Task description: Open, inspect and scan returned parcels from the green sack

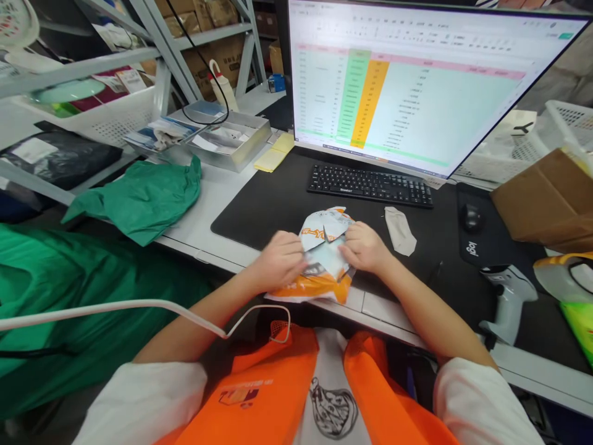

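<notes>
A crumpled white and orange plastic mailing bag [324,232] lies on the black desk mat [269,207] at the desk's front edge. My left hand [280,259] is closed on the bag's left side, fingers curled over it. At the bag's right side, my right hand [365,247] grips the plastic with bent fingers. Both hands press the bag down and fold it between them. An orange part of the bag [319,287] shows below my hands.
A black keyboard [370,184] and a monitor [412,80] with a spreadsheet stand behind. A crumpled pale strip [401,230], mouse [471,217] and barcode scanner [507,296] lie right. Green bags [143,198], a metal tray [222,139], yellow notes [275,154] lie left.
</notes>
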`<state>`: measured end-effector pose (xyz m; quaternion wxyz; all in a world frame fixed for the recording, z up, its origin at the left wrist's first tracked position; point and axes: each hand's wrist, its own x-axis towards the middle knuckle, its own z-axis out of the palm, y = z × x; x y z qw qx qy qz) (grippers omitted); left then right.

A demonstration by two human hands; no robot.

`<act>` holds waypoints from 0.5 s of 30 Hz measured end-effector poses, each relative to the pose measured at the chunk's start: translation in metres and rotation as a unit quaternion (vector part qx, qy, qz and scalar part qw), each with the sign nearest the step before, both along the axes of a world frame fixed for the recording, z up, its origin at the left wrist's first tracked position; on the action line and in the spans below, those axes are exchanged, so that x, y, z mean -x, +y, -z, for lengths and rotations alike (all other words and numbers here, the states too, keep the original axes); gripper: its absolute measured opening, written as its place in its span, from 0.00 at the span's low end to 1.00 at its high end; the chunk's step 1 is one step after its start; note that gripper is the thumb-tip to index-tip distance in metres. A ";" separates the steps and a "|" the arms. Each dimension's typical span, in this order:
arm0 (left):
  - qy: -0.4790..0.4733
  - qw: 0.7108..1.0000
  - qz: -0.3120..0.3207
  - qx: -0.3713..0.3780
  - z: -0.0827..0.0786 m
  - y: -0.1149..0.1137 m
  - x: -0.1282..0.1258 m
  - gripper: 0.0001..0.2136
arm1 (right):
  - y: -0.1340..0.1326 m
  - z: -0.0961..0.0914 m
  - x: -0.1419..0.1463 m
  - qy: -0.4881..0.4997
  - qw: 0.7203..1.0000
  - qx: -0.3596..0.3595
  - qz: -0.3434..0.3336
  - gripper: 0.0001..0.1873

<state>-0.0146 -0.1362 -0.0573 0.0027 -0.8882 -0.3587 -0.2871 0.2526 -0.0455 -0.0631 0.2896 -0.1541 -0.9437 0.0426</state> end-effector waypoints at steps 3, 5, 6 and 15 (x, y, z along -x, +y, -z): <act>-0.016 0.995 -0.089 -0.043 -0.003 -0.016 0.051 0.15 | 0.012 -0.005 -0.012 0.013 0.999 -0.017 0.026 0.27; -0.030 0.988 -0.133 -0.072 0.004 -0.024 0.080 0.13 | 0.018 -0.006 -0.016 0.008 0.999 -0.014 0.036 0.27; -0.039 0.984 -0.153 -0.084 0.010 -0.027 0.091 0.12 | 0.019 -0.006 -0.016 0.007 0.999 -0.012 0.043 0.27; 0.012 0.977 -0.188 0.099 0.029 -0.044 0.079 0.10 | -0.015 -0.012 0.007 -0.179 0.980 0.034 0.077 0.20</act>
